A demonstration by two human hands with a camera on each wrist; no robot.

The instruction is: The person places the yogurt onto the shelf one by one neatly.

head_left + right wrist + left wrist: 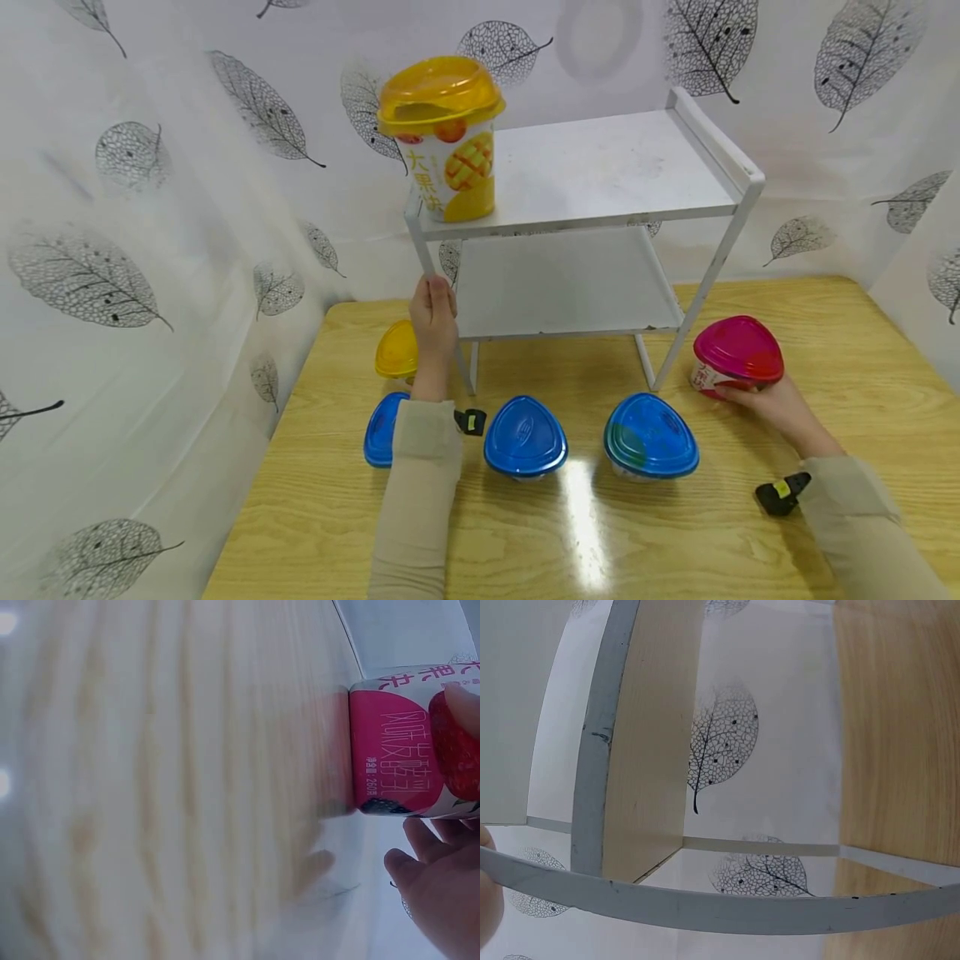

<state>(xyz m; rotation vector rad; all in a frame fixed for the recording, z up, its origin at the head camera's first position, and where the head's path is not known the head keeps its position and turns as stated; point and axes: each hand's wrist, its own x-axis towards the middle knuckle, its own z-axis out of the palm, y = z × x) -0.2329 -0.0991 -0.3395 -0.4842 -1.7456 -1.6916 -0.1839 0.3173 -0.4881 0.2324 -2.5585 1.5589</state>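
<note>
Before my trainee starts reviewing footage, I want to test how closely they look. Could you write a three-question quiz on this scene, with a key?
1. Multiple choice. What does the left hand grip?
a) the pink-lidded cup
b) the front-left leg of the white rack
c) the table edge

2. True or false: the mango-print cup stands on the rack's lower shelf.

3. Fill in the number: the head view shows ___ blue lids.

Key
1: b.
2: False; it stands on the top shelf.
3: Three, the leftmost partly hidden by the left sleeve.
</note>
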